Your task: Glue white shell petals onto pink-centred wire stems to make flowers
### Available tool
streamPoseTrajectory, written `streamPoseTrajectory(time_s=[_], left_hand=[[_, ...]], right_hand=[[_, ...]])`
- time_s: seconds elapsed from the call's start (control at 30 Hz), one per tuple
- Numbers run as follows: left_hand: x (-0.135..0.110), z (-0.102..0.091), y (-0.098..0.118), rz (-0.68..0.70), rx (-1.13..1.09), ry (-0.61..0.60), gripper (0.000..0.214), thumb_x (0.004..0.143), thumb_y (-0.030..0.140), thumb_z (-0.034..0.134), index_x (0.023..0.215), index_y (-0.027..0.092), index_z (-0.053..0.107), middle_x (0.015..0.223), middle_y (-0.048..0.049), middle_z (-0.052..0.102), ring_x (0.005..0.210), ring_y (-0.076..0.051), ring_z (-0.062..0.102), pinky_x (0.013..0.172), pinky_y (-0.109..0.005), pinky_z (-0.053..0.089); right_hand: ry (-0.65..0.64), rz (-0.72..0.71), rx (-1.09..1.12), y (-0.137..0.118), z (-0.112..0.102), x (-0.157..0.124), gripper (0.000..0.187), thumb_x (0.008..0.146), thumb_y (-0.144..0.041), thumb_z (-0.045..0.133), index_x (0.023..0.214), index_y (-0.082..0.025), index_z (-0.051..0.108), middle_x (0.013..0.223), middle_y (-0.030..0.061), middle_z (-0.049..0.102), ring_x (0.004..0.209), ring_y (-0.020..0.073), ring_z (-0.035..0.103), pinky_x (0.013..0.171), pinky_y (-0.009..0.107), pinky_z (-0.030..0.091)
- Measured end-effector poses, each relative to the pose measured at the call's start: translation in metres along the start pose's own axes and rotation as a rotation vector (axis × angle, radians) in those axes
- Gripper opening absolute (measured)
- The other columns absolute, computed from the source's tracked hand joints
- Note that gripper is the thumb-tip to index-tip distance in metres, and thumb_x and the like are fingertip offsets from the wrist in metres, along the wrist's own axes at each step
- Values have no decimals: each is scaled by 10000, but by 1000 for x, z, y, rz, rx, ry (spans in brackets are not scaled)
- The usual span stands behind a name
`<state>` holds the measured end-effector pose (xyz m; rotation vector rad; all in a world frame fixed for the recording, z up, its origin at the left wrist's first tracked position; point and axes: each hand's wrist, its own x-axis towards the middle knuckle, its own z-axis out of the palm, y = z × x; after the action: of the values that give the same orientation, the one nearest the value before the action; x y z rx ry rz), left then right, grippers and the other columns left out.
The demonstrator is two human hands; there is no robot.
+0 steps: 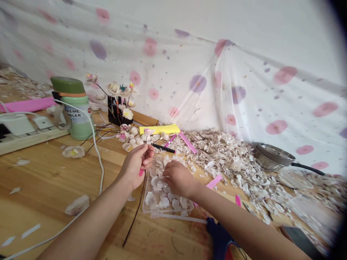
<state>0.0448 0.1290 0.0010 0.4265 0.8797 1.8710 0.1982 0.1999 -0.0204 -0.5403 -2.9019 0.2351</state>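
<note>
My left hand (137, 164) is closed in a pinch on a thin dark wire stem (135, 219) with a bit of pink at the fingers; a small flower bud (148, 132) stands just above it. My right hand (177, 177) rests curled over a clear plastic tray (162, 211) of white petals (159, 200), fingertips down among them. What its fingers hold is hidden.
A green tumbler (76, 108), a power strip (24, 135) with a white cable (97, 159), a black holder of finished flowers (116, 108), a yellow sheet (159, 129), a black pen (164, 148), pink strips (187, 142), a heap of petal scraps (233, 159) and a metal pan (273, 156) lie on the wooden table.
</note>
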Motion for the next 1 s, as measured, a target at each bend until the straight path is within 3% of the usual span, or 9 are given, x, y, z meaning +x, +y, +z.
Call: streamPoseTrajectory(time_s=[0.13, 0.37, 0.57, 0.77, 1.0], left_hand=[[0, 0, 1, 3, 0, 8, 259, 879, 109, 452, 673, 95, 609, 550, 11, 518, 324, -6, 336, 303, -104, 195], [0, 0, 0, -1, 8, -2, 207, 845, 122, 502, 668, 103, 608, 545, 12, 523, 327, -7, 332, 309, -108, 189], [-1, 0, -2, -33, 64, -62, 137, 783, 177, 603, 663, 112, 613, 553, 5, 542, 343, -9, 317, 323, -117, 175], [-6, 2, -8, -125, 208, -163, 154, 681, 202, 753, 677, 97, 642, 722, -42, 625, 377, 16, 297, 349, -127, 134], [-8, -2, -17, -214, 344, -280, 237, 644, 296, 820, 625, 139, 643, 497, 77, 384, 384, -25, 243, 382, -184, 99]], right_hand=[[61, 107, 142, 7, 1, -1, 203, 802, -76, 558, 624, -174, 569, 729, 42, 596, 768, 183, 519, 756, 302, 382], [85, 313, 574, 19, -11, -7, 287, 841, -219, 491, 564, -206, 417, 559, -59, 380, 551, 114, 372, 539, 244, 296], [94, 357, 943, 18, -18, -15, 241, 804, -394, 544, 662, -201, 522, 623, -28, 501, 617, 132, 468, 650, 272, 394], [74, 338, 1120, 10, -32, -18, 296, 731, -481, 638, 702, -192, 578, 668, -20, 528, 646, 136, 466, 685, 287, 376], [87, 358, 1148, 3, -38, -15, 376, 688, -528, 718, 638, -187, 568, 628, -40, 519, 630, 129, 441, 656, 283, 347]])
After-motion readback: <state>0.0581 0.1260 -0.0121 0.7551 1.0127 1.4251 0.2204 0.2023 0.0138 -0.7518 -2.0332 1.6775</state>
